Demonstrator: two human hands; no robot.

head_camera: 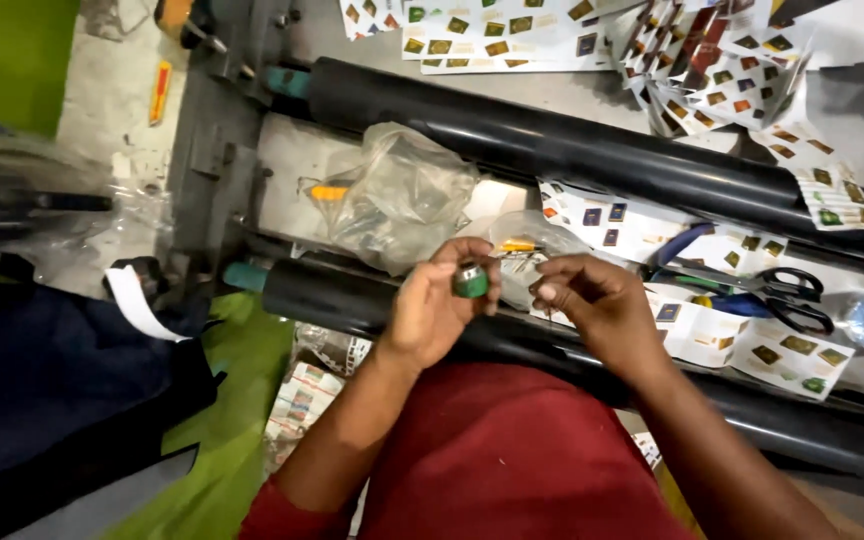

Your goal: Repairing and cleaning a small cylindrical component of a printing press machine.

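Black rollers [552, 150] run across the whole machine bed, far and near, with sheets of printed labels [722, 70] scattered over them and a crumpled clear plastic bag [402, 195] sitting in the middle. Right side has blue-handled scissors [752, 290] lying on the label sheets. Now the small stuff: the person's left hand [432, 310] is curled around a little green and silver spool [470, 281], pinched at its sides between thumb and fingertips, just above the near roller. Looks light, hard and a bit slick, so gripping it by the rim makes sense. Right hand [592, 300] sits just beside it, fingers drawn narrow like they're pinching something thin; can't tell what, too tiny.
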